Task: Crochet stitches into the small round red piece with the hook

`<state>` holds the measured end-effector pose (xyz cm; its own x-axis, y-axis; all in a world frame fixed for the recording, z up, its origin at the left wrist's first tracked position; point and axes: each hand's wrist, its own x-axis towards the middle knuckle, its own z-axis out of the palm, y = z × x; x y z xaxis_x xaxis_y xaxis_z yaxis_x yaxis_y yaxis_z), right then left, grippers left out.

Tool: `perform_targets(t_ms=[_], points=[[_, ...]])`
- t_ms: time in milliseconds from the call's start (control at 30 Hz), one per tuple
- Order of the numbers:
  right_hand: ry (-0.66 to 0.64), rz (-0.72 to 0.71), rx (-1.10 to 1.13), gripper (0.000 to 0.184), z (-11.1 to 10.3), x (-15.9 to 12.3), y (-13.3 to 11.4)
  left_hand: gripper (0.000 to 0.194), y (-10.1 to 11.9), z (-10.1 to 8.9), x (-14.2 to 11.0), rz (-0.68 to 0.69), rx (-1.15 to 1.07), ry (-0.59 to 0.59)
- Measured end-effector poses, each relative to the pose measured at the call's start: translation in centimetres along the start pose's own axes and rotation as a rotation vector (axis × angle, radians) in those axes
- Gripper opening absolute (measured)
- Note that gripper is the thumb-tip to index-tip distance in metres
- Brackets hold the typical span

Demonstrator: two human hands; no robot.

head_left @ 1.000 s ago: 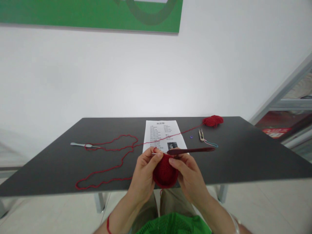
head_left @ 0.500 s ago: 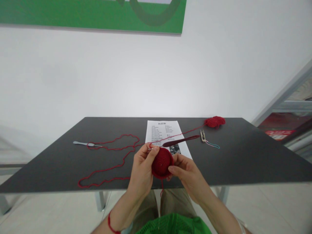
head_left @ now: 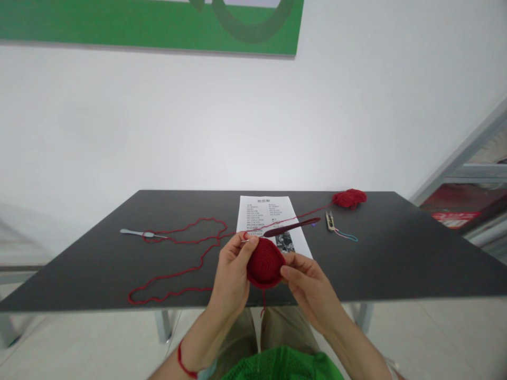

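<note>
A round, cupped piece of red crochet (head_left: 264, 264) is held up between both hands over the table's front edge. My left hand (head_left: 234, 266) pinches its upper left rim, with a strand of yarn over a finger. My right hand (head_left: 303, 272) grips the right rim between thumb and fingers. From the left fingertips a crochet hook with a dark red handle (head_left: 291, 227) points up and to the right; its metal tip shows at the left finger. A short red yarn tail (head_left: 263, 302) hangs below the piece.
Behind the hands lies a printed sheet (head_left: 257, 208). A red yarn ball (head_left: 349, 198) and small thread snips (head_left: 330, 220) with a blue cord sit to the right. Leftward are a grey-handled hook (head_left: 137, 232) and loose red yarn (head_left: 170, 275) on the black table (head_left: 95, 274).
My right hand has shifted slightly right along the rim, and the crochet piece is turned more toward me. The hook's handle end has dipped a little left, showing a small purple thing behind it.
</note>
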<state>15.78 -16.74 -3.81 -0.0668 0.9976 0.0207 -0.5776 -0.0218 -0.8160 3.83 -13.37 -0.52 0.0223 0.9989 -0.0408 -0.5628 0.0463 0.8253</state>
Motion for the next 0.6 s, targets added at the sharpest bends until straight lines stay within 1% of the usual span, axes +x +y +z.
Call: perform_targets(t_ms=[267, 433, 600], points=[[0.019, 0.003, 0.066, 0.014, 0.34, -0.08, 0.13, 0.031, -0.01, 0.01, -0.04, -0.015, -0.013, 0.01], [-0.02, 0.017, 0.127, 0.011, 0.51, -0.07, 0.03, 0.031, -0.06, -0.03, -0.04, -0.016, -0.027, 0.004], [-0.017, 0.006, 0.111, 0.013, 0.4, -0.01, 0.25, 0.032, -0.06, 0.0, -0.06, -0.025, -0.024, 0.011]])
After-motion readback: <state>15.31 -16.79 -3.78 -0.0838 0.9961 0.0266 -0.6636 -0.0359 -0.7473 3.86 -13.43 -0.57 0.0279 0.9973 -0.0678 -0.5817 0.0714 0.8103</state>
